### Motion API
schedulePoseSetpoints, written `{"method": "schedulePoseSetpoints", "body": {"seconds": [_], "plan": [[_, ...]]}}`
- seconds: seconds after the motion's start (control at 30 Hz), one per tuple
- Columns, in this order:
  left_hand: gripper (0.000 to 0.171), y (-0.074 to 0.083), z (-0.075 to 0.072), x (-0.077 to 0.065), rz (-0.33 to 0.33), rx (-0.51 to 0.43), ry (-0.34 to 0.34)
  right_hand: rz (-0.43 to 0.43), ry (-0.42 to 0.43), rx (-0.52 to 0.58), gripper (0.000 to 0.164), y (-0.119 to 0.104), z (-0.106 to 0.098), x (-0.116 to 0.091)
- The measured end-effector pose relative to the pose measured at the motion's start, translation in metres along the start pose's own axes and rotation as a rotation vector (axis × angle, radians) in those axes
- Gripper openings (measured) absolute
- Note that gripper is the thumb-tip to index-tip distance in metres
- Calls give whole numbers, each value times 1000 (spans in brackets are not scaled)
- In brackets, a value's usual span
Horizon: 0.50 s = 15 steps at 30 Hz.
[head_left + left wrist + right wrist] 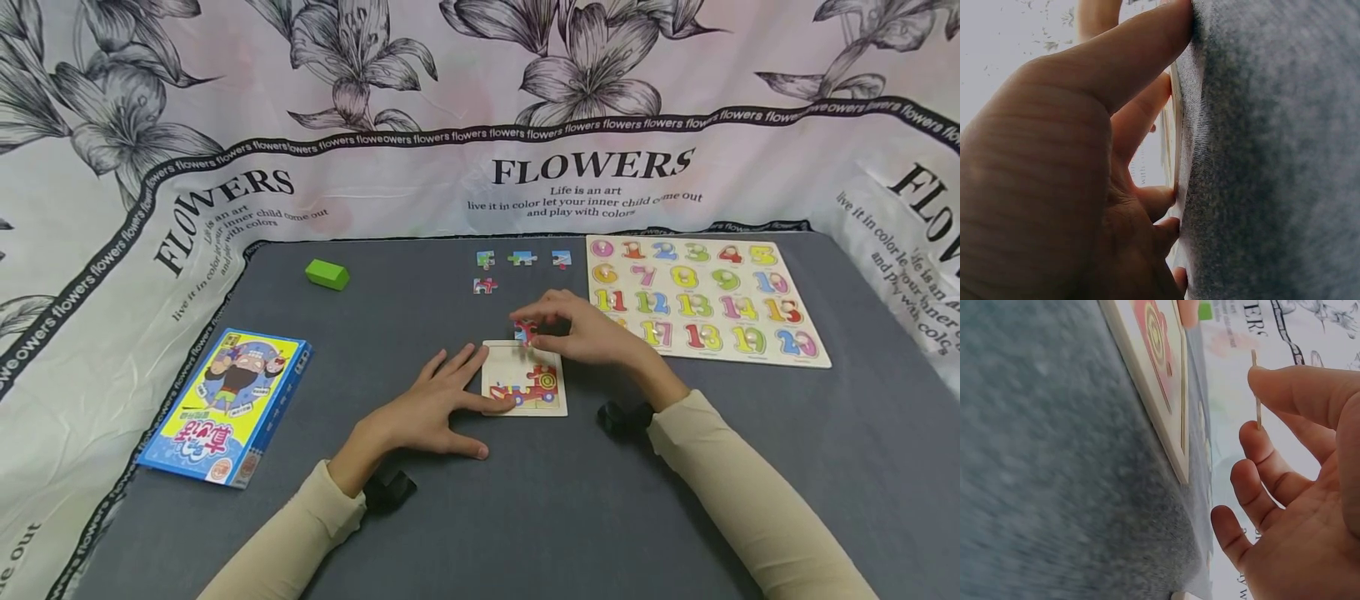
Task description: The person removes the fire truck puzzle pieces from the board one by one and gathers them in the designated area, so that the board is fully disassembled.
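Note:
A small square puzzle tray [512, 363] lies on the grey cloth, with red and yellow pieces [543, 385] joined in its lower part. My left hand [423, 417] is spread beside it, index fingertip on the tray's lower left and thumb on the cloth. Just above the tray's top edge, my right hand [583, 329] pinches a jigsaw piece [523, 333] between thumb and fingers. That piece shows edge-on in the right wrist view as a thin strip [1258, 403], raised off the cloth. The left wrist view shows fingers [1157, 201] along the tray's edge [1178, 144].
Several loose jigsaw pieces [522, 259] lie beyond the tray. A number board [708, 357] sits at the back right. On the left are a blue and yellow box [225, 400] and a green block [327, 274]. A flower-printed sheet [405, 183] hangs behind.

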<state>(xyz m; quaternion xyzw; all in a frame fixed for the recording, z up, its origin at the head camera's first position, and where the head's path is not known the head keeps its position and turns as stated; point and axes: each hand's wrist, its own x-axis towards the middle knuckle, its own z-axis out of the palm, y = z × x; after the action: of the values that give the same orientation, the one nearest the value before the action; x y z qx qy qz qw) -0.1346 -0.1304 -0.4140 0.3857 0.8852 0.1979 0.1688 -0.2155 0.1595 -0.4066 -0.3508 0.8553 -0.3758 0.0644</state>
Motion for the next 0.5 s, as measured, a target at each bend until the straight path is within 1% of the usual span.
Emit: {"method": "schedulePoseSetpoints", "body": {"seconds": [0.2,0.5], "plan": [[69,0,0,0,-5,-6,1,24,-6,4,43,4,-5,10],[69,-1,1,0,-5,-5,7,34,-1,4,43,12,-14,22]]}}
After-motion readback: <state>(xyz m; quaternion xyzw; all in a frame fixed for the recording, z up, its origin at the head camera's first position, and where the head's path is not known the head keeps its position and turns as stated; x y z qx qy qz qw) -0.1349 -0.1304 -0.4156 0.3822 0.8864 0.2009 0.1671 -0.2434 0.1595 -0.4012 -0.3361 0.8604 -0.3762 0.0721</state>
